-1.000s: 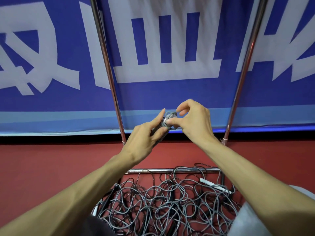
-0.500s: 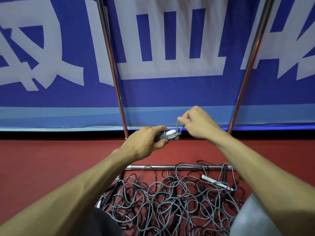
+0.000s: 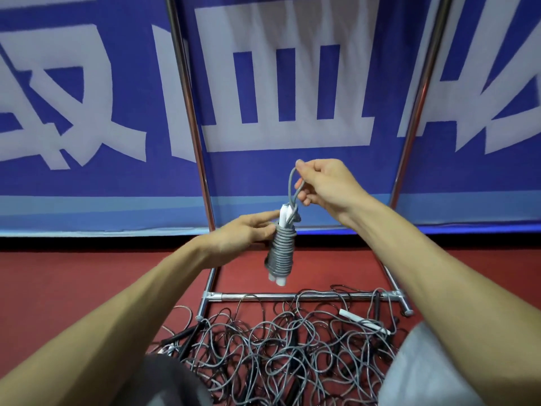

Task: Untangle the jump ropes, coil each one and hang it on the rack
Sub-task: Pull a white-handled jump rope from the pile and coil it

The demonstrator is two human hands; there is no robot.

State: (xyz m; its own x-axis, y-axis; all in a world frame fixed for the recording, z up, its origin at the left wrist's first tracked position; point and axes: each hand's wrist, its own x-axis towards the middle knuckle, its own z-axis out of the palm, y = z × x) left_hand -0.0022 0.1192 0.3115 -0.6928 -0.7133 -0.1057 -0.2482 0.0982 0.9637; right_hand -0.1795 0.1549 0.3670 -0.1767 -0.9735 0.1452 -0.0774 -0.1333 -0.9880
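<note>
A coiled jump rope (image 3: 281, 250) hangs upright in front of the rack (image 3: 187, 98), above the rack's lower crossbar (image 3: 257, 296); the right hand (image 3: 325, 183) has its grip pinched on the grey loop (image 3: 290, 183) rising from the coil's top; the left hand (image 3: 243, 234), fingers nearly straight, touches the coil's upper side; tangled ropes (image 3: 278, 347) lie on the red floor (image 3: 87, 273) at the rack's foot.

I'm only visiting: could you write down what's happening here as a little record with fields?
right hand: pinches the loop atop the coiled jump rope, which hangs from it
left hand: straight fingers touch the coil's upper end
rack: metal uprights and low crossbar, top out of view
tangled ropes: heaped on the red floor at its foot
backdrop: blue banner, white characters
</note>
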